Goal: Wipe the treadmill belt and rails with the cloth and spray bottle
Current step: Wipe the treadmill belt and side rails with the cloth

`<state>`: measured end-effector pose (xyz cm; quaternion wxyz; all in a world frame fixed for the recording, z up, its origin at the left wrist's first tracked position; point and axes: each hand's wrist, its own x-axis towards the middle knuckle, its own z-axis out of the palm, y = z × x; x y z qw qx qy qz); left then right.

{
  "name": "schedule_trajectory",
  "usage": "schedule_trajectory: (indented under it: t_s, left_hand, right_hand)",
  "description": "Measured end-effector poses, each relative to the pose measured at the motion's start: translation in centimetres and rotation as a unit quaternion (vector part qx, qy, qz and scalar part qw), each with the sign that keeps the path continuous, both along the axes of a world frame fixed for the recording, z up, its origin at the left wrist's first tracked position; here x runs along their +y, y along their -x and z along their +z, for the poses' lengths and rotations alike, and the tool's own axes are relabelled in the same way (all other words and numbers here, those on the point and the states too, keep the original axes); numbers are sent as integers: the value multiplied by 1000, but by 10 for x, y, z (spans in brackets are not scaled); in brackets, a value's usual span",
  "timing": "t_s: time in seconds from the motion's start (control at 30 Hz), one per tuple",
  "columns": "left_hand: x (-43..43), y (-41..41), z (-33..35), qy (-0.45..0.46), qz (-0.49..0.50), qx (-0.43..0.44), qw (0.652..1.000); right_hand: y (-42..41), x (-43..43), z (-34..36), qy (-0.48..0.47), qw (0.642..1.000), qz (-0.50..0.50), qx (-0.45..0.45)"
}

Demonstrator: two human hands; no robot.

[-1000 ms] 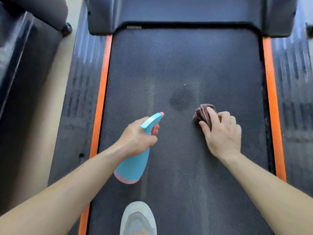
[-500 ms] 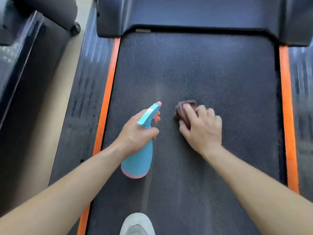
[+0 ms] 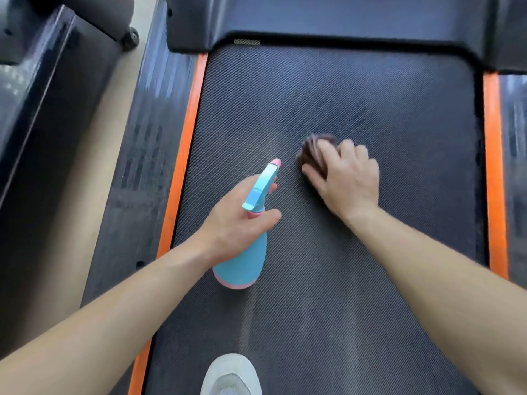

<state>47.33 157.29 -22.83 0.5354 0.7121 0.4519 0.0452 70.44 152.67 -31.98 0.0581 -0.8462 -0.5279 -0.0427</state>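
- At the middle of the frame, the right hand (image 3: 349,182) presses a bunched brown cloth (image 3: 312,151) onto the treadmill belt (image 3: 342,89). Its fingers curl over the cloth, and both are motion-blurred.
- Just left of it, the left hand (image 3: 235,220) grips the neck of a blue spray bottle (image 3: 242,263), with the pink nozzle tip pointing up-frame.
- Orange strips border the belt: the left rail (image 3: 182,155) and the right rail (image 3: 494,166).
- A pale shoe (image 3: 231,374) stands on the belt at the bottom edge.
- Beige floor (image 3: 94,166) shows at the left.
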Motion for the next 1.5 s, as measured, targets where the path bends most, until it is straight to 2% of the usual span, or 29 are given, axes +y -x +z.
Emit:
schedule_trajectory:
  t_s: [0.13,0.23,0.3,0.4,0.5,0.57,0.67,0.73,0.77,0.83,0.9,0.93,1.0,1.07,1.17,1.27,1.37,1.43,1.5]
  left_hand:
    - [1,-7,-2,15,9,16,1000]
    - [3,-13,-4,6,0,37,999]
    - [6,-15,-10,2,3,52,999]
    - [12,-14,-14,43,40,42,997]
    - [17,-13,-16,96,71,8,993]
    - [19,-12,-16,113,71,8,991]
    - [17,-10,-14,128,57,5,990]
    - [16,-5,-14,135,60,-2,989]
    - [16,-2,-16,138,64,-7,988]
    - [14,4,-18,150,70,-14,986]
    - [13,14,-18,154,77,-22,985]
    - [13,18,-18,155,81,-25,984]
    - [17,25,-16,164,94,-22,982]
    - [21,28,-13,169,112,-19,979]
    - [22,25,-10,162,113,-29,980]
    - [20,20,-11,161,104,-47,980]
    - [19,20,-12,162,92,-46,981]
    - [20,20,-11,161,86,-42,982]
    - [22,20,-11,155,84,-39,983]
  right_hand:
    - [18,-87,-6,0,992,123,5]
    - [-5,-70,-10,-9,984,177,-10]
    - [-20,-30,-8,-27,991,132,-17]
    - [-38,27,1,-11,1000,-5,11]
    - [-25,16,-1,-12,999,-43,-14]
    - [3,-31,-1,-34,999,-9,-13]
    - [43,-110,-7,-18,993,114,15]
    - [31,-103,-5,-9,983,184,15]
    - [21,-78,-6,-13,982,189,3]
    - [2,-13,-4,-32,993,115,-19]
    - [-14,45,1,-16,1000,21,12]
    - [-14,57,1,-15,1000,-4,24]
    - [2,44,-5,-30,999,-12,-11]
    - [35,-10,-8,-42,998,42,-21]
    - [68,-85,-11,-29,983,183,4]
    - [46,-62,-13,-12,966,257,-2]
    - [18,9,-9,-41,985,170,-7]
    - [1,51,-3,-31,995,90,-6]
    - [-3,67,-1,-19,998,57,-2]
